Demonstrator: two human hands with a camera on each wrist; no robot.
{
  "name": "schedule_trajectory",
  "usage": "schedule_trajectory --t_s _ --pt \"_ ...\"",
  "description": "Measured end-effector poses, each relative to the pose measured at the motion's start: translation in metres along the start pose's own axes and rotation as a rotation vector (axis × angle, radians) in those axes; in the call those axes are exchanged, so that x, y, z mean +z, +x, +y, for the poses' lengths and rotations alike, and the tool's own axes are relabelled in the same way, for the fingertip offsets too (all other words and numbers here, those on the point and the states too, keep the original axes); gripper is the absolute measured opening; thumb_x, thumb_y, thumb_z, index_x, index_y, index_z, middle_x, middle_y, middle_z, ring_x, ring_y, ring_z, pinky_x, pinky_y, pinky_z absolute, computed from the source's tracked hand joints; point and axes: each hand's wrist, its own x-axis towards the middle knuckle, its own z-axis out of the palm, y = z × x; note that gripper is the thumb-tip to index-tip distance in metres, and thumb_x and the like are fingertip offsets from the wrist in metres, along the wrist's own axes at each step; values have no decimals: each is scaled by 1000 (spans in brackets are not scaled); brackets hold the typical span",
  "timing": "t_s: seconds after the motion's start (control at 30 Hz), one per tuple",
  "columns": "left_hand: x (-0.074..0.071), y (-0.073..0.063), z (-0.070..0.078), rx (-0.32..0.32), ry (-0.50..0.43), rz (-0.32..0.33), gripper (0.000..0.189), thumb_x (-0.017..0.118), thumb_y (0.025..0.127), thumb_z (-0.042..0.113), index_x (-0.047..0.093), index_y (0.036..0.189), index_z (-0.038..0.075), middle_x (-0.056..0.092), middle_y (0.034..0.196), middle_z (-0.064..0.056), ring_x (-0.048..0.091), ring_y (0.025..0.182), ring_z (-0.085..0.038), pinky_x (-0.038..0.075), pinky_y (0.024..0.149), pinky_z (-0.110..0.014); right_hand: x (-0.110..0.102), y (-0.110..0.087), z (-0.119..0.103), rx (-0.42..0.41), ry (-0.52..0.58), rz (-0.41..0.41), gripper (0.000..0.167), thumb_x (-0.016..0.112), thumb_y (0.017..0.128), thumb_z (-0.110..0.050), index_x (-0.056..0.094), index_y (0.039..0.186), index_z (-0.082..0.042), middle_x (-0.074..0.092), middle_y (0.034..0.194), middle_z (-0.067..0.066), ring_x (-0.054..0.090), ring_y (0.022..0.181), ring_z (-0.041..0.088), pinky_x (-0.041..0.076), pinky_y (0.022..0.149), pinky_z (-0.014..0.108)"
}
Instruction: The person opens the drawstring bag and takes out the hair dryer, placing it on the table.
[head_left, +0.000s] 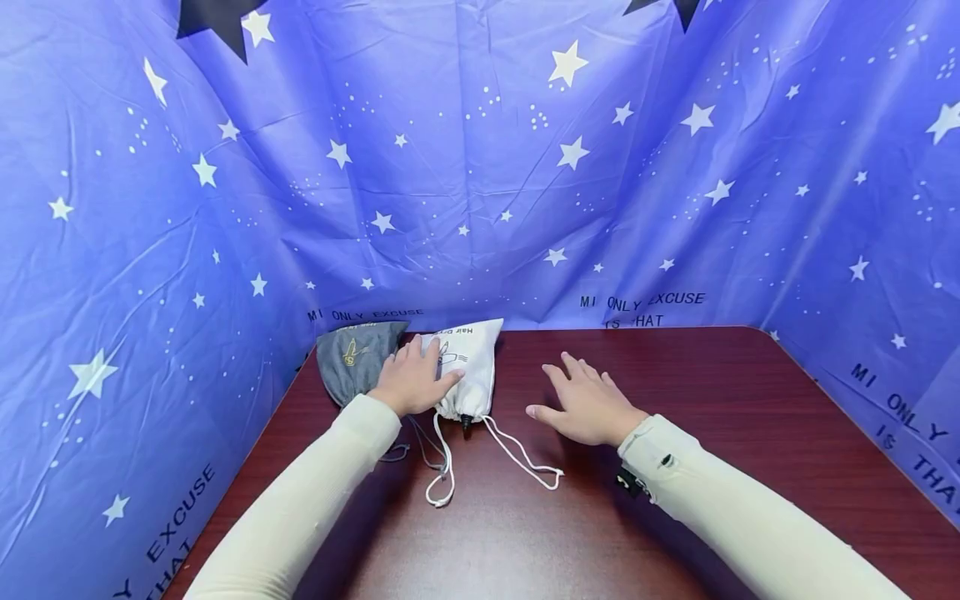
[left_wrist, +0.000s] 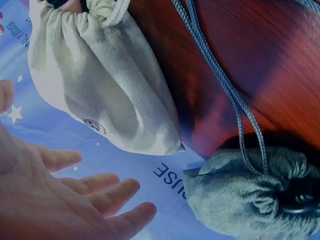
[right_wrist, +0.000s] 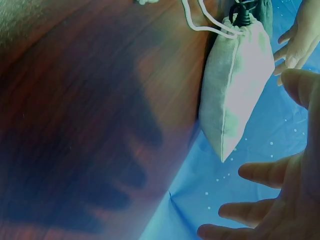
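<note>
Two drawstring bags lie at the far left of the table. The white bag [head_left: 476, 367] has "Hair" lettering, a white cord [head_left: 517, 450] trailing toward me, and a black cable end [head_left: 467, 425] poking from its mouth. Left of it is the grey bag [head_left: 348, 367] with a gold print; something black [left_wrist: 299, 197] shows in its opening. My left hand [head_left: 408, 379] hovers above the two bags with fingers spread, apart from both in the left wrist view. Over the table to the right of the white bag, my right hand [head_left: 588, 404] is held with fingers extended, holding nothing.
The dark red wooden table [head_left: 675, 375] reaches back to a blue star-printed cloth [head_left: 465, 167] that hangs behind and on both sides. A grey cord [left_wrist: 220, 65] from the grey bag runs across the tabletop.
</note>
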Motion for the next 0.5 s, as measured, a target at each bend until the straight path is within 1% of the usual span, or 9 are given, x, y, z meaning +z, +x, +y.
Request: schedule_trajectory --t_s 0.13,0.2,0.3,0.4,0.5 --pt "1 0 1 11 -10 9 86 47 99 66 35 159 6 38 157 -30 45 141 -48 39 112 -61 4 -1 -1 -20 14 10 85 57 94 -69 47 153 -8 37 160 28 40 145 51 35 109 73" --pt "2 1 1 10 -9 13 86 46 99 66 35 159 6 41 155 -29 47 139 -47 41 111 -60 5 -2 -2 -32 16 13 84 58 94 -69 49 151 -8 43 156 26 47 140 48 40 108 69" --pt "5 4 0 3 -4 16 86 45 99 68 36 158 7 44 152 -27 49 136 -46 42 109 -59 8 -2 -4 -48 7 12 83 57 94 -70 51 149 -9 51 146 23 56 128 44 48 100 62" --pt "5 6 0 7 -5 26 85 47 98 67 38 157 6 47 148 -27 52 133 -46 44 107 -59 10 -2 -7 -51 13 3 81 58 93 -70 53 147 -10 55 139 20 59 120 40 51 93 59" --pt "7 7 0 9 -5 27 83 48 99 66 39 156 6 46 149 -28 50 134 -46 43 108 -59 13 -3 -11 -51 26 -5 79 59 93 -68 54 146 -10 57 136 20 60 119 38 52 93 57"
